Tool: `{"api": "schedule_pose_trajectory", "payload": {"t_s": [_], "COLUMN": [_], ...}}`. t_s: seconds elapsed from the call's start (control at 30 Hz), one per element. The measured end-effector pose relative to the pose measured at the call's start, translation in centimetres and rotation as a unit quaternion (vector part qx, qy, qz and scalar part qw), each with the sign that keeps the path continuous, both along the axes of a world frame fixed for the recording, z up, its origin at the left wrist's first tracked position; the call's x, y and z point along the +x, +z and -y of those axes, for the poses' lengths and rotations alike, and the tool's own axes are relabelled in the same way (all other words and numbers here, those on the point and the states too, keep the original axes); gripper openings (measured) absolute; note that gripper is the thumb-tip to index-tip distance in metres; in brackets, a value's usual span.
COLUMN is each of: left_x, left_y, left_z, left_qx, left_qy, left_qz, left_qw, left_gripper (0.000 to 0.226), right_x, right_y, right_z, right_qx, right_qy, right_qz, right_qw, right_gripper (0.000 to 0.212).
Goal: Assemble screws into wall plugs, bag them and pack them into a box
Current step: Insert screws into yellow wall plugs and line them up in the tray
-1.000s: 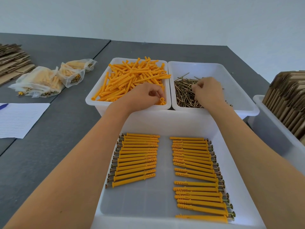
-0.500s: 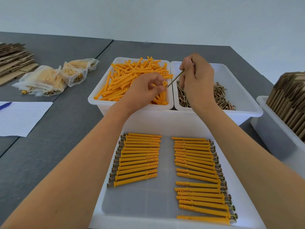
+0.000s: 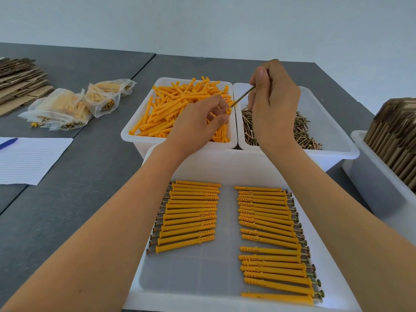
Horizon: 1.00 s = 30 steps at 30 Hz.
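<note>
Orange plug point(image 3: 227, 113) sat pinched in left hand point(image 3: 198, 124), fingers curled round it, open end up, above plug bin point(image 3: 135, 140). Right hand point(image 3: 273, 104) hovered right of that bin, fingertips pinched narrow on screw point(image 3: 243, 96); screw slanted down-left, tip just beside plug's mouth, contact unclear. Screw bin point(image 3: 337, 152) stood touching plug bin's right side. Tray point(image 3: 225, 167), nearer than plug bin, held two rows of assembled plugs point(image 3: 191, 215). Filled bags point(image 3: 67, 106) lay well left of plug bin.
</note>
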State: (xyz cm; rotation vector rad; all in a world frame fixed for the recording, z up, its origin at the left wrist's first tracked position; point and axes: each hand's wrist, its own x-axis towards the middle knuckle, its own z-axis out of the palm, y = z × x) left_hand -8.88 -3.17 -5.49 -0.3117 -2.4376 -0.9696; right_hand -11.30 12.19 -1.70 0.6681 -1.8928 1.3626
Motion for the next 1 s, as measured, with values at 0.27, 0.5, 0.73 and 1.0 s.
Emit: {"api": "schedule_pose_trajectory", "payload": {"t_s": [0.27, 0.5, 0.73, 1.0], "left_x": [-0.1, -0.1, -0.4, -0.2], "left_y": [0.1, 0.7, 1.0, 1.4], "left_z": [0.0, 0.3, 1.0, 1.1], "left_qx": [-0.001, 0.094, 0.190, 0.278], "left_qy": [-0.008, -0.002, -0.013, -0.068], "left_qz": [-0.007, -0.045, -0.004, 0.085], "left_qw": [1.000, 0.995, 0.982, 0.954], "left_gripper": [0.011, 0.003, 0.006, 0.007], "right_x": [-0.4, -0.3, 0.0, 0.1], "right_y": [-1.1, -2.1, -2.2, -1.8], "right_z": [0.3, 0.4, 1.3, 1.9], "right_qx": [0.141, 0.214, 0.168, 0.094], "right_qy": [0.035, 0.048, 0.092, 0.142], "right_qz": [0.072, 0.107, 0.165, 0.284], "right_qw": [0.987, 0.970, 0.968, 0.943], "right_gripper": [0.032, 0.024, 0.013, 0.017]}}
